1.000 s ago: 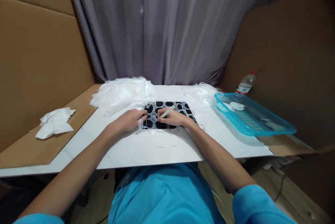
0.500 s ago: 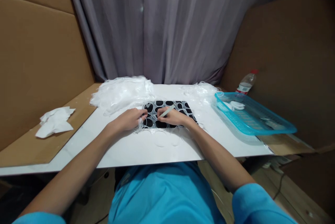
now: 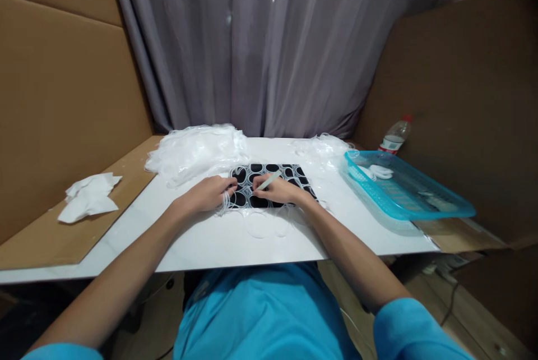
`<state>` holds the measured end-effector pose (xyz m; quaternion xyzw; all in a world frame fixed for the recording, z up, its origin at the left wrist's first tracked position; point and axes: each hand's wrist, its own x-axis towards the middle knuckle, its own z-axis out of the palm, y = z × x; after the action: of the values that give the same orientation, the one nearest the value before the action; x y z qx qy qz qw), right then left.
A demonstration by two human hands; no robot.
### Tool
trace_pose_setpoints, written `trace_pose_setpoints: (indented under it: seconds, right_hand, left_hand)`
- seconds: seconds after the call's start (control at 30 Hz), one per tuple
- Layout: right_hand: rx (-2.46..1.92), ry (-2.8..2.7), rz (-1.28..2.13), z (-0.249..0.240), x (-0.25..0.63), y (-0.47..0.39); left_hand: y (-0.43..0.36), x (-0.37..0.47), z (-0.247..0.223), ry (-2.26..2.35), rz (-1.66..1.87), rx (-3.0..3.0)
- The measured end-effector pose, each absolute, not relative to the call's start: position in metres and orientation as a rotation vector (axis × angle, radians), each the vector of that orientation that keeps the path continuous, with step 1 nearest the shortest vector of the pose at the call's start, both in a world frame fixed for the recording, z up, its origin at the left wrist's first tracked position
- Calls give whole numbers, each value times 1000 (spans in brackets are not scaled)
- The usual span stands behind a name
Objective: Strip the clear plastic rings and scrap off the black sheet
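Observation:
A black sheet patterned with grey-white ring outlines lies flat on the white table. At its left edge my left hand is closed, with a bundle of thin white rings hanging from its fingers. My right hand rests over the middle of the sheet, closed around a pale, slim, pen-like tool. That tool's tip is hidden by the fingers. Faint clear ring-shaped pieces lie on the table just in front of the sheet.
Behind my left hand is a large heap of white, clear-edged pieces; a smaller heap sits back right. A blue basket holds a few white items, with a bottle behind it. Crumpled tissue lies left. Cardboard walls flank the table.
The view has shifted very slightly. Both hands stay in nearly the same place, still holding the rings and the pen-like tool.

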<state>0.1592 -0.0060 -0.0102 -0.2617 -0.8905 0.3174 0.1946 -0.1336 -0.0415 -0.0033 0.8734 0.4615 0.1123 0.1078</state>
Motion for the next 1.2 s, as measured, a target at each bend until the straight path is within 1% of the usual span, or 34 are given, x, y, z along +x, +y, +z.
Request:
trace_pose_setpoints:
  seconds: [0.47,1.2]
  right_hand:
    - [-714,-2501,887,-11,159,-5]
    - [-802,-2489,888,-5,154,-11]
  left_hand:
    - [-41,-134,-4,1363,315,2553]
    - [-40,-135,-5,1373,289,2583]
